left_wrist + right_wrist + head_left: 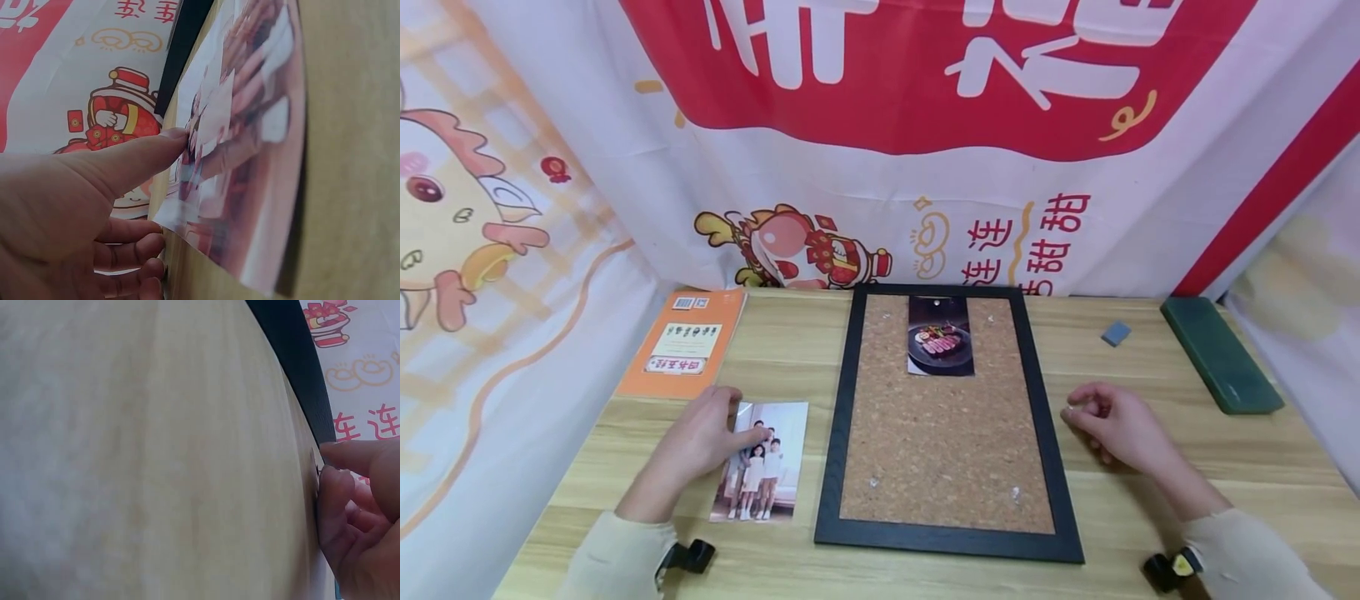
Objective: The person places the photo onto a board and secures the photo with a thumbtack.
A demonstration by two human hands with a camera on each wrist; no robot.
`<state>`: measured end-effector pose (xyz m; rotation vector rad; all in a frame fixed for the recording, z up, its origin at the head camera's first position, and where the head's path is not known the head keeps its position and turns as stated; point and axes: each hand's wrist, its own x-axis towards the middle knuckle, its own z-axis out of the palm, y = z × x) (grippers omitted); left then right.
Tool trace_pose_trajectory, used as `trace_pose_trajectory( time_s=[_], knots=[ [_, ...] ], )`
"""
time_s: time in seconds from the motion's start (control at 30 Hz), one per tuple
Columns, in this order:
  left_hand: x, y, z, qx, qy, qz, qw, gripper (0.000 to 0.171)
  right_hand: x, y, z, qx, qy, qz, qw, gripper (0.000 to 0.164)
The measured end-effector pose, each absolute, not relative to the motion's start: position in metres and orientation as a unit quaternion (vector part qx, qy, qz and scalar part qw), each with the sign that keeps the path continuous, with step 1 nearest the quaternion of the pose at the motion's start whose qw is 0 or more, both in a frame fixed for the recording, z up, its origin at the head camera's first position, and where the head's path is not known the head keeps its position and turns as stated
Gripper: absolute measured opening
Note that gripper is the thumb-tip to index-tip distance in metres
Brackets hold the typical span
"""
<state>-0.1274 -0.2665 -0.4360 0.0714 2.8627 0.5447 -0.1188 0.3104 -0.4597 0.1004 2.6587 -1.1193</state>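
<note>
In the head view, my left hand (703, 433) rests at the left edge of a family photo (775, 492) on the table. Its straight thumb (150, 153) touches the print's face in the left wrist view; the other fingers bend beside the edge. Right of the photo lies a black-framed cork board (947, 450). A food photo (940, 333) hangs at its top middle under a small pin (936, 302). My right hand (1112, 425) is just off the board's right side, fingers loosely curled, thumb and forefinger close together, with no held thing showing.
Small clear pins, one of them near the lower right (1016, 494), sit toward the cork's corners. An orange book (688, 346) lies at the back left. A small blue-grey block (1116, 333) and a dark green case (1221, 358) lie at the right. A printed cloth (850, 183) hangs behind the table.
</note>
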Motion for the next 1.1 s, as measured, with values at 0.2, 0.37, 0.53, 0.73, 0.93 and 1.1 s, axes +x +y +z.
trace_pose_trajectory(
  time_s=[0.2,0.37,0.53,0.73,0.93,1.1],
  knots=[
    [-0.129,-0.271,-0.440,0.029,0.974,0.197,0.108,0.071,-0.120,0.307,-0.461,0.049,0.915,-0.382,0.120,0.026],
    [-0.128,-0.273,-0.438,0.021,0.964,0.236,0.119,0.055,-0.120,0.304,-0.461,0.064,0.919,-0.369,0.121,0.021],
    [-0.127,-0.276,-0.439,0.033,0.959,0.257,0.117,0.052,-0.120,0.304,-0.461,0.069,0.922,-0.359,0.128,0.020],
    [-0.127,-0.284,-0.440,0.052,0.948,0.290,0.119,0.056,-0.118,0.305,-0.460,0.067,0.920,-0.361,0.137,0.019],
    [-0.127,-0.294,-0.438,0.033,0.944,0.302,0.124,0.040,-0.118,0.307,-0.456,0.061,0.913,-0.379,0.138,0.020],
    [-0.128,-0.301,-0.435,0.018,0.932,0.336,0.136,0.032,-0.117,0.309,-0.455,0.040,0.905,-0.405,0.123,0.015]
  ],
)
